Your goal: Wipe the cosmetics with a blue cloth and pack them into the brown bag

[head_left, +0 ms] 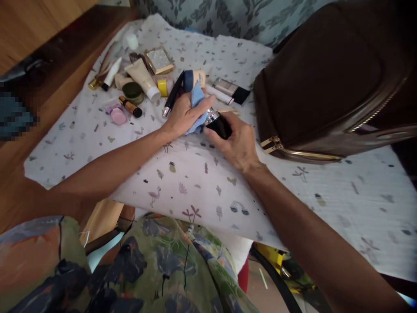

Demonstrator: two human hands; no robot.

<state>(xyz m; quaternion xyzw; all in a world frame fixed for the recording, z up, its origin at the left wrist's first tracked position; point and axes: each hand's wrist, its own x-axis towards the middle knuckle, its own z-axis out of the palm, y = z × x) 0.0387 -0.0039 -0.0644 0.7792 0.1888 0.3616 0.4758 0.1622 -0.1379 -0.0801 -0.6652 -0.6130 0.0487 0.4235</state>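
Observation:
My right hand (pixel 239 139) is wrapped round a dark bottle (pixel 219 126) with a shiny silver collar, tilted up to the left. In my left hand (pixel 184 115) is a light blue cloth (pixel 196 124), pressed against the bottle's silver end. The thumb of that hand lies over the cloth, and the bottle's far end is hidden behind it. Just beyond my left hand lie a black tube (pixel 173 93) with a silver end and a jar with a dark blue lid (pixel 188 81).
On the patterned cloth (pixel 182 174) several cosmetics lie at the left, among them a beige tube (pixel 142 79), a green-lidded jar (pixel 132 92) and a gold compact (pixel 159 60). A flat bottle with a black cap (pixel 241 95) lies behind my hands. A large brown leather bag (pixel 312 87) stands right.

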